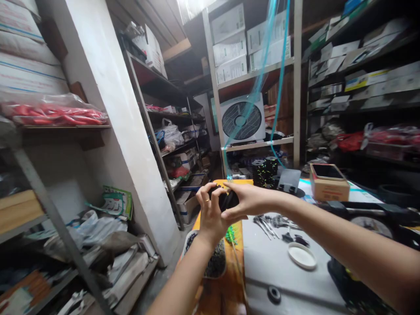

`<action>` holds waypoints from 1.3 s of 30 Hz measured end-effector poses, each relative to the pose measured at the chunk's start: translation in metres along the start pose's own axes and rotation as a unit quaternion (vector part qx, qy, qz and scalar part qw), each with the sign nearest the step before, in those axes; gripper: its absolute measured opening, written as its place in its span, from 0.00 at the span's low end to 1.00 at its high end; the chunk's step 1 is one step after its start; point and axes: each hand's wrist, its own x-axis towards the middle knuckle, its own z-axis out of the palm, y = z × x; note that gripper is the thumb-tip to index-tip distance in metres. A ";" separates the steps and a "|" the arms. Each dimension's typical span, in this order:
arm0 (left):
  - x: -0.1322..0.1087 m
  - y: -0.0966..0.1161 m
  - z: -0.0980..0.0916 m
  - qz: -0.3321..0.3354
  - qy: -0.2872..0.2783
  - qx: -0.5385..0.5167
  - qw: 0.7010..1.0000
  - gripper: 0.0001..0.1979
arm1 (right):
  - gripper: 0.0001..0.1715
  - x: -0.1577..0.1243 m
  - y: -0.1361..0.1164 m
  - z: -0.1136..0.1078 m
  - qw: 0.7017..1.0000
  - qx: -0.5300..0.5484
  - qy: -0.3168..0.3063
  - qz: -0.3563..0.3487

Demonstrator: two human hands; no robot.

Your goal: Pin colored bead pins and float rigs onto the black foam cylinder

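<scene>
Black object (231,201) sits grasped by the curled left hand (210,217); the half-curled right hand (248,197) grips it too.

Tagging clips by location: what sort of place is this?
Probably a storeroom doubling as a small workshop: white boxes stacked on shelving, and a grey work surface with small loose parts spread on it.

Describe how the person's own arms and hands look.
The left hand is ungloved, with a thin gold-coloured ring on one finger. The right hand is ungloved too. No sleeves, watch or bracelet show on either forearm.
</scene>
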 end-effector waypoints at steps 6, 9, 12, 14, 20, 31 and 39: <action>-0.005 0.004 0.001 0.004 -0.001 -0.071 0.997 0.43 | 0.23 -0.004 0.005 0.007 0.999 0.010 -0.045 -0.006; -0.013 0.011 -0.004 -0.014 0.000 -0.142 0.990 0.41 | 0.25 -0.010 0.011 -0.002 0.997 0.020 -0.070 0.003; -0.022 0.016 -0.010 -0.055 0.002 -0.230 0.972 0.37 | 0.42 -0.011 0.015 -0.008 0.997 0.026 -0.076 0.012; -0.026 0.017 -0.012 -0.090 0.001 -0.281 0.955 0.33 | 0.51 -0.012 0.015 -0.010 0.997 0.028 -0.068 0.009; -0.020 0.011 -0.017 -0.194 0.034 -0.376 0.905 0.17 | 0.38 -0.021 0.013 -0.016 0.997 0.021 -0.067 0.000; -0.033 0.015 -0.009 -0.263 0.022 -0.441 0.858 0.16 | 0.29 0.005 -0.004 -0.010 0.985 -0.105 -0.137 0.025; -0.047 0.007 -0.026 -0.287 -0.100 -0.545 0.781 0.21 | 0.23 0.007 -0.004 -0.018 0.972 -0.147 -0.177 0.039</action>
